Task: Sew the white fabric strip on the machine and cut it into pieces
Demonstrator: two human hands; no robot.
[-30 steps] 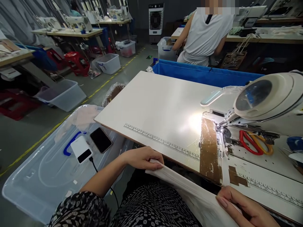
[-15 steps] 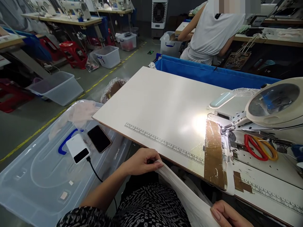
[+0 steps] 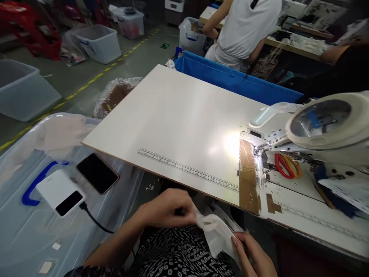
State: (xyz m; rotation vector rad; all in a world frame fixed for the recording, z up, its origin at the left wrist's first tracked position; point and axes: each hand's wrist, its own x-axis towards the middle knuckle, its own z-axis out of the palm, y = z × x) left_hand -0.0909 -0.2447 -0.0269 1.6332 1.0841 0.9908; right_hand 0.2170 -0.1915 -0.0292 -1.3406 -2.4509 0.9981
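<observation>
A piece of thin white fabric (image 3: pixel 217 234) hangs between my two hands, over my lap and just below the front edge of the white worktable. My left hand (image 3: pixel 170 209) pinches the fabric's upper left end, with the fingers curled and slightly smeared by motion. On the right, my right hand (image 3: pixel 250 250) grips the other part of it between thumb and fingers. The cloth sags loosely in folds. Beyond my right hand stands a sewing machine (image 3: pixel 259 154) with brown tape on its bed.
The white worktable (image 3: pixel 178 115) bears a printed ruler. Red- and yellow-handled scissors (image 3: pixel 285 165) lie by the machine, behind a magnifier lamp (image 3: pixel 319 119). At left, a plastic box lid (image 3: pixel 23 231) carries a power bank (image 3: pixel 60 192) and a phone (image 3: pixel 98 173). A co-worker (image 3: pixel 239 30) sits beyond the blue fabric bin (image 3: pixel 230 79).
My hands have come closer together, and the fabric, stretched taut before, is now slack and folded. My view has turned to the right and downward.
</observation>
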